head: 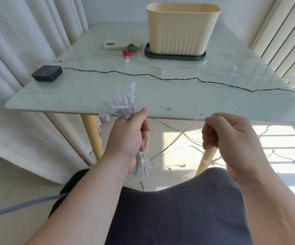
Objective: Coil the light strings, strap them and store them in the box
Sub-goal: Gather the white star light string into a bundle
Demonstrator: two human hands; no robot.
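Left hand (130, 138) has its fingers (144, 134) curled tight round the bundle (120, 110), held just at the near edge of the surface (90, 92). The right hand (231, 137) pinches the loose strand (205, 114) between thumb and forefinger, other fingers curled in. Main risk is a snag: below the edge the strand (176, 129) crosses itself and trails over the floor (178, 144) near a leg (206, 161), so a hard pull could knot it or catch a star on that leg. More string (213, 69) and the black lead (160, 78) lie across the surface and run off its right side. Dragging them could sweep the red strap (127, 53), green strap (132, 47) or phone (114, 45), or tug the pack (47, 73) off its corner. The bundle looks springy, and the straps lie well away from both hands — reaching for one probably means loosening a grip, and the coil may flop open. The box (182, 30) sits open on a green tray (175, 57) at the far side, nothing visible in it from here. The surface is pale glossy glass or stone on yellow legs — slick, so things slide. Room: white curtains (19, 50) left, blinds (284, 41) right, tiled floor with sun patches.
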